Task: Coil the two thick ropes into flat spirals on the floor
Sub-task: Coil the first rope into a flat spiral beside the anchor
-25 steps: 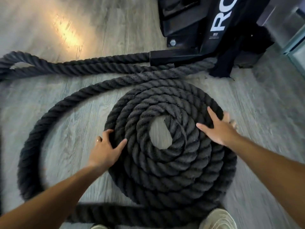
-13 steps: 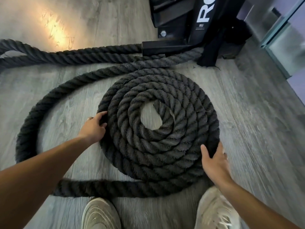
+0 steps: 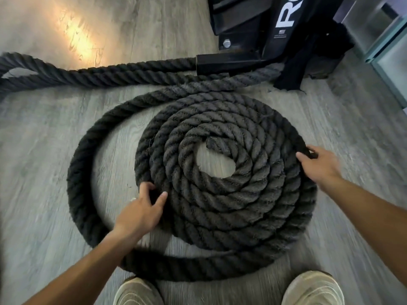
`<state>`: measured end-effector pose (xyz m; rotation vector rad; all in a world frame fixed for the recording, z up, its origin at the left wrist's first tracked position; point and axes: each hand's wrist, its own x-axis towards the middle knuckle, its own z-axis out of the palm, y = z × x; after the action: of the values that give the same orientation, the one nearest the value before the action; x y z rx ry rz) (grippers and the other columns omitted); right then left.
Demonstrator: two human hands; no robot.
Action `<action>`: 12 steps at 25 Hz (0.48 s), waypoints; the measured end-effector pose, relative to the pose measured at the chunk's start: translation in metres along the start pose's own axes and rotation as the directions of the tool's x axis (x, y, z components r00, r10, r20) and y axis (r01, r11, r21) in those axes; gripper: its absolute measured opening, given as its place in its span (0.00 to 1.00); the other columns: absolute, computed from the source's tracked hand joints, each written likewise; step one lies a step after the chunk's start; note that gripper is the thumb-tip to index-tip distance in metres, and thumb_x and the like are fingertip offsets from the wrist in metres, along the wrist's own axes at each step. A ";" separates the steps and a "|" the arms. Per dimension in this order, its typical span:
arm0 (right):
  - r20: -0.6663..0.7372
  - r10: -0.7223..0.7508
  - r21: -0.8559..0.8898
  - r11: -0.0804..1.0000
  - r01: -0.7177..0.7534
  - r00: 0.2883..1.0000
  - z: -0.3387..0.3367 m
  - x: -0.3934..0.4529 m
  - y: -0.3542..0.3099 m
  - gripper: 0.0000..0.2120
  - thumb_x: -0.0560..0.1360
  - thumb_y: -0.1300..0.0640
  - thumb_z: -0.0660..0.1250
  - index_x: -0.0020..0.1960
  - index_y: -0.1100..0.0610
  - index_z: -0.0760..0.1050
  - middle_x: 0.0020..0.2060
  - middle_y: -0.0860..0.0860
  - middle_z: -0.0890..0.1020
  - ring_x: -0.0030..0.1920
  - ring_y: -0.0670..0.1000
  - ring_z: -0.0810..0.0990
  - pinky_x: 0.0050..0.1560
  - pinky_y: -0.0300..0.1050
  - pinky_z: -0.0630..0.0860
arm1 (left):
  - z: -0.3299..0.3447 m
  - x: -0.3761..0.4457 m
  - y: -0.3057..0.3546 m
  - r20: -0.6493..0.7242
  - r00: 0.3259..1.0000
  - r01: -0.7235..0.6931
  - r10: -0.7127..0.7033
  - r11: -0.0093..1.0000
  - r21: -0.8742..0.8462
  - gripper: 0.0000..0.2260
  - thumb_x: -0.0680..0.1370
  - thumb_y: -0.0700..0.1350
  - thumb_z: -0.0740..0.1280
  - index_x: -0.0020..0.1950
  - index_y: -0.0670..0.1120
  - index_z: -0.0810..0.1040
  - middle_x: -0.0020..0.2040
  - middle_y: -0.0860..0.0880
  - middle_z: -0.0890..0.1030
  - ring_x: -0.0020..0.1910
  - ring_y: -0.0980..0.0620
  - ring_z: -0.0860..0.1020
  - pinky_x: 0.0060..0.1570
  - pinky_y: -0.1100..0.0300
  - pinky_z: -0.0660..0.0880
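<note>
both hands on the coil (image 3: 224, 172) rim, left hand (image 3: 141, 213) fingers curled on its near-left edge, right hand (image 3: 320, 166) gripping far-right; slack loop (image 3: 81, 172) arcs wide to my left, left hand nearer.

Grey wood-plank floor (image 3: 55, 150). Between the hands: flat coil (image 3: 226, 179) of thick dark rope, its loose outer loop (image 3: 77, 172) swinging wide beyond the left hand. Beyond the coil: second rope (image 3: 110, 72), black equipment base (image 3: 253, 29). Nearest the person: two pale shoes (image 3: 312, 289).
</note>
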<state>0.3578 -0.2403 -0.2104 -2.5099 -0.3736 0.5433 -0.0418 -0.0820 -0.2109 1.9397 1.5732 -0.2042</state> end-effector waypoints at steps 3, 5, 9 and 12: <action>-0.081 0.086 0.025 0.996 -0.085 0.993 0.014 -0.057 0.030 0.22 0.79 0.46 0.64 0.69 0.54 0.73 0.63 0.61 0.78 0.62 0.64 0.76 0.61 0.58 0.75 | -0.019 0.048 0.000 -0.109 0.993 0.030 -0.036 0.998 -0.060 0.26 0.81 0.61 0.59 0.76 0.54 0.58 0.64 0.33 0.76 0.62 0.33 0.75 0.63 0.43 0.70; -0.007 0.203 0.049 0.978 -0.203 0.979 0.027 -0.110 0.051 0.28 0.81 0.44 0.59 0.77 0.53 0.62 0.71 0.63 0.68 0.68 0.68 0.69 0.60 0.60 0.72 | -0.034 0.075 0.001 -0.110 0.994 -0.004 -0.007 0.996 -0.093 0.26 0.81 0.55 0.64 0.77 0.55 0.60 0.67 0.35 0.74 0.65 0.35 0.74 0.67 0.46 0.69; 0.032 0.230 0.008 0.973 -0.230 0.973 0.037 -0.137 0.051 0.32 0.84 0.45 0.54 0.82 0.53 0.47 0.80 0.60 0.53 0.77 0.66 0.59 0.67 0.62 0.66 | -0.048 0.087 0.005 -0.089 0.995 -0.053 0.040 0.989 -0.140 0.28 0.79 0.48 0.68 0.76 0.60 0.62 0.64 0.41 0.76 0.61 0.40 0.77 0.65 0.46 0.73; 0.030 0.198 -0.020 0.980 -0.197 0.980 0.023 -0.085 0.047 0.28 0.83 0.45 0.56 0.80 0.50 0.55 0.77 0.60 0.62 0.72 0.67 0.66 0.68 0.62 0.68 | -0.035 0.054 0.006 -0.082 0.996 0.010 -0.034 0.959 -0.283 0.28 0.78 0.43 0.69 0.75 0.56 0.62 0.57 0.43 0.78 0.52 0.42 0.79 0.58 0.47 0.77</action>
<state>0.2800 -0.2998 -0.2294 -2.5730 -0.1412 0.6605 -0.0304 -0.0183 -0.2075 1.7282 1.5838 0.0930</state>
